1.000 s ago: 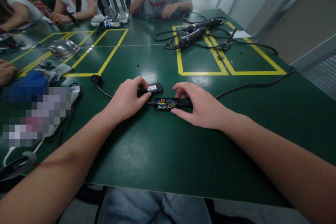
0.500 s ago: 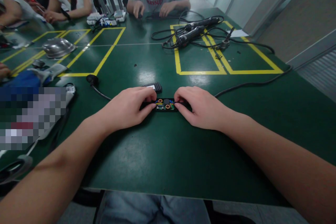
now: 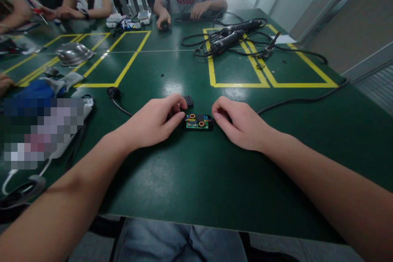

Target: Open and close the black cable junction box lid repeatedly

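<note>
A small open black casing (image 3: pixel 198 122) with a green circuit board and two copper coils lies on the green table (image 3: pixel 184 180) in front of me. My left hand (image 3: pixel 153 120) grips its left end with curled fingers. My right hand (image 3: pixel 239 123) pinches its right end, where a black cable (image 3: pixel 301 100) runs off to the right. The black cover (image 3: pixel 188 101) lies just behind, partly hidden by my left fingers. Another black cable with a round plug (image 3: pixel 113 92) leads away to the left.
Yellow tape outlines mark the table. Two black electric screwdrivers (image 3: pixel 229 39) with tangled cords lie at the back right. A metal dish (image 3: pixel 73 53) and blue cloth (image 3: pixel 33 92) sit at left. Several other people sit at the far and left sides.
Both hands have closed in on the ends of the casing. My left hand left the cover and moved onto the casing; the cover is now largely hidden behind my fingers.
</note>
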Available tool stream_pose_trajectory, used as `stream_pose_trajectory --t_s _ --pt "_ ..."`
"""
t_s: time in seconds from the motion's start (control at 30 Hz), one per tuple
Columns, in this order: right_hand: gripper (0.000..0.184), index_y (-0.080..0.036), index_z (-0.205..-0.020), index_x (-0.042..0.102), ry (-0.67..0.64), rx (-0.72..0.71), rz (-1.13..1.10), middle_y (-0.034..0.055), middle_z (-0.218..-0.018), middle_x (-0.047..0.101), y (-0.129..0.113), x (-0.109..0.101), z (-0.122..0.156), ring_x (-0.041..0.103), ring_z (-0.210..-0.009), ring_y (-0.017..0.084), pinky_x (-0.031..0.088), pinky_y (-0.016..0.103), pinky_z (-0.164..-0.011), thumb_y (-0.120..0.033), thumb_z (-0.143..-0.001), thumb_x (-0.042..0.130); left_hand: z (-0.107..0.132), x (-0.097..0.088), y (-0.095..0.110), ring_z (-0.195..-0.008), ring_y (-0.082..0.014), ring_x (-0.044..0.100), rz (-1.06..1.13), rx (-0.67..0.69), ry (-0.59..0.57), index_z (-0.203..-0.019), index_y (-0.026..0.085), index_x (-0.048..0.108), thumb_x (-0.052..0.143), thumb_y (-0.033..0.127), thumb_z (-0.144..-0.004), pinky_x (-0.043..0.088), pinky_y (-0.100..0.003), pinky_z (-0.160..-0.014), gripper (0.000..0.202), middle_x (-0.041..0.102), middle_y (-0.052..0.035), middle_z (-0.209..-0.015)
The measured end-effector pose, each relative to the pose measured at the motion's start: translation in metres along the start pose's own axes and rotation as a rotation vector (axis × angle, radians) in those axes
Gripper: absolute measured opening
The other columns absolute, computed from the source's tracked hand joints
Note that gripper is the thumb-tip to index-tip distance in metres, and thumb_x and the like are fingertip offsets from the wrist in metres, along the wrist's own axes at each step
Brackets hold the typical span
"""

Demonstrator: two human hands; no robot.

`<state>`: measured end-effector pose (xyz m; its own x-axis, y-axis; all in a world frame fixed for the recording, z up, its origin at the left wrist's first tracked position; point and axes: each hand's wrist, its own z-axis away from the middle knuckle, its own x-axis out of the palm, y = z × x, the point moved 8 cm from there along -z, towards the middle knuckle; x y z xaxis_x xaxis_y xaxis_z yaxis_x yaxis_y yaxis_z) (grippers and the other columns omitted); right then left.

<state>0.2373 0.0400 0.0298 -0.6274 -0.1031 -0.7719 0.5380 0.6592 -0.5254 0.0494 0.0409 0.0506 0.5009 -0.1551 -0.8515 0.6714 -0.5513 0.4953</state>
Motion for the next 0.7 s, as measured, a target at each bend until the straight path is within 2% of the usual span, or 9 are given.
stream_pose_trajectory --t_s 0.13,0.4,0.7 --pt "0.01 -0.025 -0.096 0.054 -0.007 0.007 0.003 0.0015 -0.081 0.066 0.0019 0.0012 -0.001 0.054 -0.066 0.019 0.038 0.035 -0.066 -0.022 -0.105 0.051 0.0007 0.0014 -0.0051 -0.073 -0.0212 0.069 -0.025 -0.019 0.001 -0.132 0.021 0.062 0.05 0.029 -0.106 0.049 -0.034 -0.073 0.029 0.073 -0.0006 -0.086" --pt "0.007 -0.025 -0.093 0.06 0.0 -0.006 0.059 0.0014 -0.081 0.068 0.004 0.003 -0.0014 0.057 -0.068 0.019 0.039 0.033 -0.068 -0.023 -0.1 0.061 0.0017 0.0071 -0.0076 -0.074 -0.0231 0.072 -0.114 -0.004 -0.035 -0.133 0.02 0.06 0.051 0.03 -0.105 0.048 -0.034 -0.07 0.031 0.078 -0.0038 -0.09" --pt "0.009 -0.025 -0.091 0.061 -0.005 0.007 0.041 0.0013 -0.08 0.068 0.0067 0.003 -0.0019 0.059 -0.07 0.019 0.041 0.033 -0.068 -0.024 -0.099 0.062 0.0019 0.0092 -0.0102 -0.077 -0.024 0.075 -0.158 -0.018 -0.043 -0.135 0.022 0.058 0.053 0.031 -0.106 0.05 -0.035 -0.07 0.03 0.08 -0.0044 -0.095"
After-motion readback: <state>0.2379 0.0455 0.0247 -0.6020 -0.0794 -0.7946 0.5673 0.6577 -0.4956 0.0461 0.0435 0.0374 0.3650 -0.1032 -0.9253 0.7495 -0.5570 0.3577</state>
